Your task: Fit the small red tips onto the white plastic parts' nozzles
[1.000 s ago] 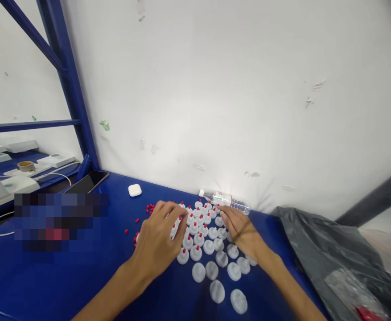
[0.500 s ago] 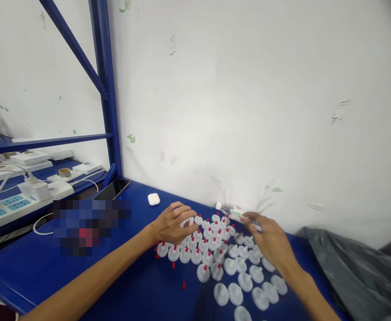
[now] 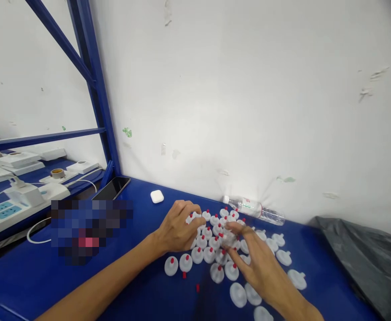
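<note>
Many white plastic discs [image 3: 238, 294], each with a short stem, lie on the blue table [image 3: 141, 285]; those on the left and in the middle carry red caps. My left hand [image 3: 182, 226] rests low over the upper left of the group, fingers curled in, white plastic showing between thumb and fingers. Whether it grips that piece I cannot make out. My right hand [image 3: 260, 263] hangs over the middle of the group, thumb and fingers around a blurred white disc [image 3: 230, 239]. Two loose red caps [image 3: 198, 288] lie in front of the discs.
A clear plastic bottle [image 3: 253, 208] lies along the wall. A white case [image 3: 157, 196] and a phone [image 3: 111, 189] sit at the back left. Power strips [image 3: 31, 200] stand beyond the blue rack post [image 3: 96, 89]. Dark grey sheeting [image 3: 359, 254] covers the right side.
My right hand has moved left and nearer from beside the bottle to over the capped discs. Several uncapped discs on the right have shifted. My left hand stays over its spot; the view has swung slightly.
</note>
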`<state>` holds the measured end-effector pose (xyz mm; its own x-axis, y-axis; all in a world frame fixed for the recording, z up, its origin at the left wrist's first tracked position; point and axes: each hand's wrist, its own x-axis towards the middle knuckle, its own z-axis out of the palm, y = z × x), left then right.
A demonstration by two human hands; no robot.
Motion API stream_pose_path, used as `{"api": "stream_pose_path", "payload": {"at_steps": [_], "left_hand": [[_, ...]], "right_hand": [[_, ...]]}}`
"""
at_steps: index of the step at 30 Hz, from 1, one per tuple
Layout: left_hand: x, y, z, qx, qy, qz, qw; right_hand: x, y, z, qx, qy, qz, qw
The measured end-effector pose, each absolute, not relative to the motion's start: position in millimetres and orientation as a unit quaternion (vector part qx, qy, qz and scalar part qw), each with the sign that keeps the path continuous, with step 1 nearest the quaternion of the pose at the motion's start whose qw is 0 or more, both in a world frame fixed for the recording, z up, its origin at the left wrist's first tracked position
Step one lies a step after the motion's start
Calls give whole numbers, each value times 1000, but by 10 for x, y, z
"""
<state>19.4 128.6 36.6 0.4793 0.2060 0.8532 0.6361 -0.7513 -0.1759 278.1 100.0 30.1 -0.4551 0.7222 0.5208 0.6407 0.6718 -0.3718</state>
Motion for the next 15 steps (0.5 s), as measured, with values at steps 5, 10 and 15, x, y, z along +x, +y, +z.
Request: {"api": "stream_pose_path", "payload": {"at_steps": [5, 10, 15], "left_hand": [[161, 1319, 379, -839, -268, -410, 237], [215, 1275, 431, -845, -251, -387, 270], [294, 1169, 486, -866, -208, -355, 284]], "right_hand": [[2889, 983, 242, -384, -861, 15, 334], [2810, 884, 293, -348, -884, -21, 310], [2754, 853, 302, -307, -881, -79, 351]]}}
